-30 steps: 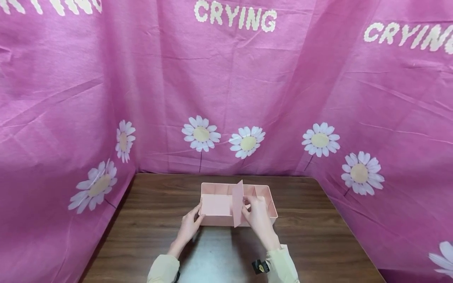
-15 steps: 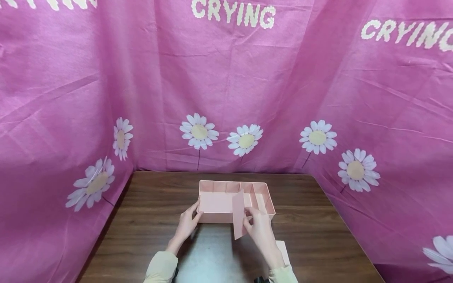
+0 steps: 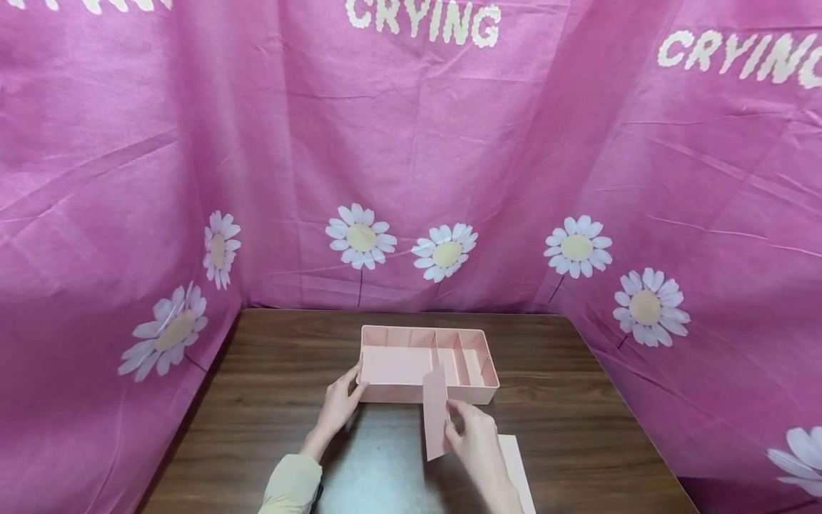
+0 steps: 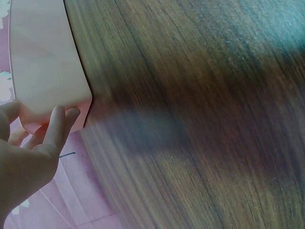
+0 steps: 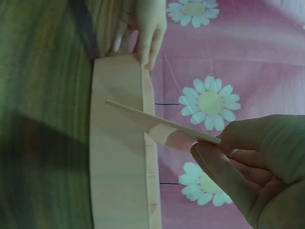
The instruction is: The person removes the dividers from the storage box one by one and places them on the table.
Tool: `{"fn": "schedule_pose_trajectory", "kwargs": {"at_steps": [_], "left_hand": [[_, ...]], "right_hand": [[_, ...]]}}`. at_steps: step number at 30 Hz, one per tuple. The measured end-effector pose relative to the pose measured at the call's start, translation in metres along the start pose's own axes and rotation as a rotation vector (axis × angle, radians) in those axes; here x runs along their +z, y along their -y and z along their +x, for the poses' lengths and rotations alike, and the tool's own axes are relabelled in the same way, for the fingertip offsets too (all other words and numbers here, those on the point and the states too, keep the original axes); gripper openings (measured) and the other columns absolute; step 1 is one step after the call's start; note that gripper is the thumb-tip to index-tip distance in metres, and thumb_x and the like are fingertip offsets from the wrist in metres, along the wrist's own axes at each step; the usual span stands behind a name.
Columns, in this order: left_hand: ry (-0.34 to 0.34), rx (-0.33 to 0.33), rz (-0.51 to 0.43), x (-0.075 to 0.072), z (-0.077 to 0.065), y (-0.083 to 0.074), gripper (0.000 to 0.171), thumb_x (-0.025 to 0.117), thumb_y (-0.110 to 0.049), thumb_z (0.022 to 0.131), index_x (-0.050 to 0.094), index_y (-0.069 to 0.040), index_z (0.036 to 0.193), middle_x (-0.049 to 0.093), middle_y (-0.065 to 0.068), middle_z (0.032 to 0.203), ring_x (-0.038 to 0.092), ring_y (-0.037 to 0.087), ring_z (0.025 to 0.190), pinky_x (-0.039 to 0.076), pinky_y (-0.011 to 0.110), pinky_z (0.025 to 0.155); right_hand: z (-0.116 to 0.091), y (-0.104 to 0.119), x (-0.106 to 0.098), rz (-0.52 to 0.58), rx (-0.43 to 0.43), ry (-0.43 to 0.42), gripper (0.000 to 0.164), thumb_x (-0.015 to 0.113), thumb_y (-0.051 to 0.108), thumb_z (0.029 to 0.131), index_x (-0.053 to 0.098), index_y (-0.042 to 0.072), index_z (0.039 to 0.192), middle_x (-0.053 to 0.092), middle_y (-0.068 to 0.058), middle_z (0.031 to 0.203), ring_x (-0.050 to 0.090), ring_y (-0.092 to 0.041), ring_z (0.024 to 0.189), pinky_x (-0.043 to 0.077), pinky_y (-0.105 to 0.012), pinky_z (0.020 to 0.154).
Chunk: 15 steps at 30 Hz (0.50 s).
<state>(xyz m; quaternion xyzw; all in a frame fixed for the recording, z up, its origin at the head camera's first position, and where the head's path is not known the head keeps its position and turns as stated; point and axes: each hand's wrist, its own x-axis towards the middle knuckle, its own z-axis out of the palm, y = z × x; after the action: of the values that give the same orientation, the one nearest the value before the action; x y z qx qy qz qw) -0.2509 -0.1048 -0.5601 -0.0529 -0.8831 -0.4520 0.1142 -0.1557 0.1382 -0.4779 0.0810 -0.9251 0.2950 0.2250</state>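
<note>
A pale pink divider box [image 3: 392,393] stands on the wooden table, with a wide section at left and narrower compartments at right. My left hand [image 3: 342,401] grips its near left corner; in the left wrist view, thumb and fingers [image 4: 56,124] reach around the box end. My right hand [image 3: 477,439] pinches a thin, flat pink divider panel [image 3: 435,414] by its right edge. The panel is upright in front of the box and overlaps its front wall in the head view. In the right wrist view, the panel [image 5: 157,120] shows nearly edge-on between thumb and fingers.
A flat pale strip [image 3: 517,471] lies on the table [image 3: 578,414], partly hidden by the right hand and forearm. Pink cloth [image 3: 411,143] with daisies and lettering hangs around the back and sides of the table.
My right hand has drawn the divider panel out of the box and toward me, over the front wall. The pale strip has come into sight. My left hand keeps its grip on the corner.
</note>
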Motion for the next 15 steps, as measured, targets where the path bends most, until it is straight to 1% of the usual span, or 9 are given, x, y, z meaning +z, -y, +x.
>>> {"fn": "schedule_pose_trajectory", "kwargs": {"at_steps": [2, 6, 8, 12, 15], "left_hand": [[0.005, -0.015, -0.004, -0.001, 0.0, -0.001, 0.048, 0.063, -0.016, 0.089, 0.051, -0.009, 0.134, 0.059, 0.017, 0.128, 0.056, 0.035, 0.118, 0.046, 0.05, 0.097], [0.015, -0.037, -0.003, -0.002, 0.0, -0.002, 0.048, 0.062, -0.018, 0.089, 0.05, -0.01, 0.136, 0.058, 0.016, 0.13, 0.055, 0.034, 0.12, 0.045, 0.05, 0.098], [0.019, -0.038, -0.002, -0.002, 0.001, -0.002, 0.048, 0.062, -0.019, 0.09, 0.05, -0.01, 0.136, 0.058, 0.016, 0.13, 0.055, 0.034, 0.12, 0.044, 0.05, 0.099], [0.021, -0.032, 0.0, -0.001, 0.001, -0.002, 0.049, 0.062, -0.019, 0.09, 0.05, -0.011, 0.136, 0.058, 0.015, 0.13, 0.055, 0.033, 0.12, 0.045, 0.049, 0.099], [0.02, -0.032, 0.001, -0.001, 0.001, -0.001, 0.049, 0.062, -0.019, 0.09, 0.05, -0.011, 0.136, 0.058, 0.015, 0.13, 0.056, 0.033, 0.12, 0.045, 0.049, 0.099]], "right_hand": [[-0.006, 0.0, 0.001, 0.026, 0.032, 0.018, 0.027, 0.069, -0.006, 0.07, 0.069, -0.001, 0.097, 0.072, -0.012, 0.087, 0.066, -0.008, 0.061, 0.052, -0.016, 0.053], [-0.016, -0.001, 0.003, 0.039, 0.047, 0.016, 0.028, 0.069, -0.006, 0.069, 0.069, -0.001, 0.096, 0.072, -0.011, 0.087, 0.065, -0.005, 0.059, 0.047, -0.009, 0.049], [-0.02, -0.002, 0.004, 0.034, 0.024, -0.007, 0.029, 0.069, -0.007, 0.068, 0.068, -0.001, 0.096, 0.073, -0.011, 0.086, 0.064, -0.004, 0.058, 0.045, -0.007, 0.049], [-0.026, -0.002, 0.004, 0.051, -0.027, -0.058, 0.03, 0.071, -0.009, 0.065, 0.069, -0.002, 0.094, 0.073, -0.01, 0.084, 0.061, -0.002, 0.056, 0.045, -0.008, 0.05], [-0.031, -0.003, 0.005, 0.044, -0.046, -0.07, 0.03, 0.071, -0.009, 0.064, 0.069, -0.001, 0.093, 0.073, -0.009, 0.082, 0.059, 0.0, 0.055, 0.045, -0.008, 0.051]]}}
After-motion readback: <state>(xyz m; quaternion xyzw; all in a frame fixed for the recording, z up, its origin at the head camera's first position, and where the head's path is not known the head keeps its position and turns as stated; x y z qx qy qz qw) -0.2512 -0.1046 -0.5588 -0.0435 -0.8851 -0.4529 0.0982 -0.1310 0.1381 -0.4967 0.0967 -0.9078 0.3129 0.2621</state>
